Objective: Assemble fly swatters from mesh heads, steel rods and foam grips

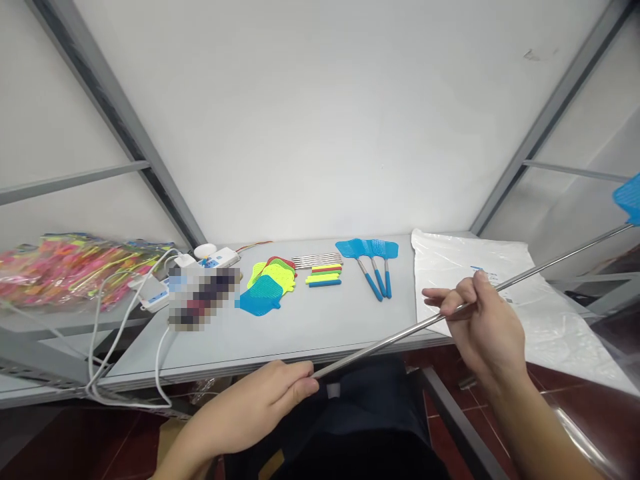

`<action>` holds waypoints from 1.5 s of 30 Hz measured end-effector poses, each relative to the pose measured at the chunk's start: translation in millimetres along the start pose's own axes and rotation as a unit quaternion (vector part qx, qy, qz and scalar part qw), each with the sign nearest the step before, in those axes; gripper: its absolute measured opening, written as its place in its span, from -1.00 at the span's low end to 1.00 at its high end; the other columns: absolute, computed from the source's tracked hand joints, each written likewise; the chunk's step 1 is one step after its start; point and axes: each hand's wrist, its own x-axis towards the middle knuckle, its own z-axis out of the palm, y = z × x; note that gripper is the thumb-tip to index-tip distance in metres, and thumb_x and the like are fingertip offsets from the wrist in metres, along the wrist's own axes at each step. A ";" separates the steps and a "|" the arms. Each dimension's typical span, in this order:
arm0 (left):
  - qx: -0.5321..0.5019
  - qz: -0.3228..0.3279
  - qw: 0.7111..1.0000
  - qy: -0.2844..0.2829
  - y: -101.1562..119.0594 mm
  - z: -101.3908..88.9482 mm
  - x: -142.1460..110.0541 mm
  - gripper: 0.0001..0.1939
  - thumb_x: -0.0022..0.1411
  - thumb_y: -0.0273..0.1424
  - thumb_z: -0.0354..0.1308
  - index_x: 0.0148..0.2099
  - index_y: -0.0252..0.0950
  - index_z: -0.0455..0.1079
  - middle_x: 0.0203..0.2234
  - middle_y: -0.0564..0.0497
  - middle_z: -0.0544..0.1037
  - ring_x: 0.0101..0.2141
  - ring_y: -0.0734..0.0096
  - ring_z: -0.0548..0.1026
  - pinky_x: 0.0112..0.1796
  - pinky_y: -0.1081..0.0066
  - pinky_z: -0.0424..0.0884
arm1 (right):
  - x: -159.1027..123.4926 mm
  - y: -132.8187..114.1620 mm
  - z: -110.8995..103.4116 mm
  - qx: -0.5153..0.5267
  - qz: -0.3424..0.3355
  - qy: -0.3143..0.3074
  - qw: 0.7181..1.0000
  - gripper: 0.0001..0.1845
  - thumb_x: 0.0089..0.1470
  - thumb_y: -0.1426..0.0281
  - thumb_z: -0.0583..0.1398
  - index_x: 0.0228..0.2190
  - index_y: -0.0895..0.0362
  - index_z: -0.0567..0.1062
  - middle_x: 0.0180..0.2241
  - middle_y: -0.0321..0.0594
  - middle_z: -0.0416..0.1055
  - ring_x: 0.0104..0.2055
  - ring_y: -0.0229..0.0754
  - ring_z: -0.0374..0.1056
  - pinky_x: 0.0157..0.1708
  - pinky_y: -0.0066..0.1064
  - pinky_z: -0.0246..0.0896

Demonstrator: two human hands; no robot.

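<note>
A fly swatter with a long, drawn-out metal rod (385, 343) slants across the front of the table, its blue head (628, 200) cut off by the right edge of view. My left hand (273, 400) is closed round its lower end, which the fingers hide. Farther up the rod, my right hand (483, 320) pinches it between thumb and fingers, with some fingers stretched out. Beyond the rod lie three blue fly swatters (375, 267) side by side. Left of them are a stack of coloured handles (324, 275), a row of metal rods (316, 260) and fanned-out swatter heads (270, 283).
A white plastic bag (465, 253) covers the table's right end and hangs over its edge. At left are bagged colourful items (85, 273), a power strip (155, 297) with white cables (159, 360) hanging down, and a blurred-out object (204, 300). Metal posts (545, 120) flank the table.
</note>
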 end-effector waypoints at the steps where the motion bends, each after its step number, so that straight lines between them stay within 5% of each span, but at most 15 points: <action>1: -0.001 -0.003 1.000 -0.001 -1.4 -1.7 -0.3 -0.59 0.38 -0.07 -0.17 -0.38 -0.20 0.25 -0.47 0.09 0.40 -0.38 0.34 0.34 -0.34 0.44 0.18 | 3.6 -1.8 -3.1 0.009 0.001 0.007 1.000 -0.53 0.15 0.06 0.14 -0.64 0.06 0.23 -0.74 -0.30 0.31 -0.18 -0.01 0.49 -0.16 -0.25 0.33; 10: 0.002 -0.006 1.000 -0.001 -7.0 -9.7 4.6 -0.60 0.37 -0.07 -0.15 -0.36 -0.19 0.29 -0.50 0.11 0.38 -0.42 0.37 0.34 -0.36 0.46 0.19 | 22.2 -3.5 -14.8 0.066 0.001 0.052 0.996 -0.62 0.21 0.16 0.12 -0.57 0.06 0.23 -0.76 -0.48 0.06 -0.51 -0.23 0.41 -0.26 -0.40 0.34; 16: 0.010 0.010 1.000 0.016 -9.1 -13.3 9.3 -0.62 0.37 -0.08 -0.15 -0.35 -0.19 0.30 -0.49 0.13 0.39 -0.41 0.38 0.35 -0.37 0.48 0.18 | 32.9 8.3 -19.6 0.092 -0.004 0.067 0.994 -0.63 0.18 0.17 0.15 -0.57 0.07 0.25 -0.75 -0.46 0.09 -0.51 -0.23 0.37 -0.31 -0.41 0.33; 24: 0.011 -0.004 0.992 0.122 -41.4 -25.2 11.3 -0.64 0.36 -0.12 -0.13 -0.29 -0.22 0.35 -0.40 0.07 0.48 -0.33 0.33 0.41 -0.29 0.45 0.24 | 49.6 28.6 -32.5 0.213 0.073 0.082 0.971 -0.62 0.31 0.28 -0.04 -0.53 0.10 0.28 -0.71 -0.46 0.06 -0.59 -0.35 0.21 -0.46 -0.52 0.27; 29: 0.003 -0.003 0.984 0.177 -44.7 -27.0 8.2 -0.61 0.32 -0.09 -0.07 -0.27 -0.24 0.43 -0.37 0.04 0.53 -0.31 0.30 0.44 -0.27 0.43 0.29 | 49.6 20.1 -46.1 0.265 0.089 0.040 0.959 -0.62 0.29 0.36 -0.02 -0.58 0.10 0.19 -0.73 -0.51 -0.13 -0.73 -0.40 -0.09 -0.66 -0.57 0.07; 34: 0.000 0.000 0.975 0.221 -46.8 -28.4 8.5 -0.62 0.30 -0.08 -0.03 -0.27 -0.23 0.46 -0.34 0.03 0.57 -0.28 0.27 0.46 -0.25 0.42 0.32 | 49.1 30.3 -41.3 0.263 0.101 0.057 0.958 -0.56 0.31 0.37 -0.09 -0.63 0.08 0.09 -0.76 -0.50 -0.19 -0.76 -0.37 -0.18 -0.73 -0.56 0.01; 37: 0.006 -0.002 0.972 0.236 -51.1 -31.8 6.0 -0.62 0.31 -0.07 -0.03 -0.27 -0.23 0.46 -0.32 0.02 0.58 -0.28 0.26 0.47 -0.24 0.42 0.32 | 49.0 37.8 -30.4 0.271 0.090 0.070 0.956 -0.53 0.34 0.37 -0.17 -0.61 0.08 0.16 -0.77 -0.50 -0.08 -0.76 -0.39 -0.10 -0.62 -0.52 0.23; 39: 0.006 -0.002 0.971 0.241 -54.3 -33.4 4.7 -0.62 0.31 -0.07 -0.02 -0.28 -0.23 0.45 -0.34 0.03 0.58 -0.29 0.27 0.47 -0.23 0.42 0.32 | 47.2 40.8 -22.3 0.268 0.067 0.081 0.958 -0.54 0.34 0.35 -0.16 -0.57 0.08 0.25 -0.75 -0.47 0.07 -0.70 -0.37 0.14 -0.38 -0.40 0.41; 42: 0.000 0.001 0.969 0.248 -56.0 -33.5 5.0 -0.62 0.32 -0.08 -0.02 -0.31 -0.24 0.44 -0.38 0.05 0.57 -0.31 0.28 0.47 -0.25 0.44 0.32 | 39.2 46.1 -8.8 0.232 0.030 0.072 0.970 -0.63 0.29 0.26 -0.02 -0.48 0.09 0.41 -0.59 -0.28 0.43 -0.33 -0.21 0.48 -0.05 -0.17 0.37; 45: -0.001 0.001 0.971 0.241 -52.1 -31.4 7.3 -0.63 0.32 -0.09 -0.02 -0.31 -0.24 0.44 -0.40 0.07 0.56 -0.33 0.30 0.47 -0.28 0.45 0.30 | 24.0 55.4 7.9 0.196 0.045 0.010 0.979 -0.66 0.20 0.15 0.10 -0.43 0.11 0.50 -0.33 -0.10 0.58 -0.06 -0.04 0.46 0.06 -0.07 0.27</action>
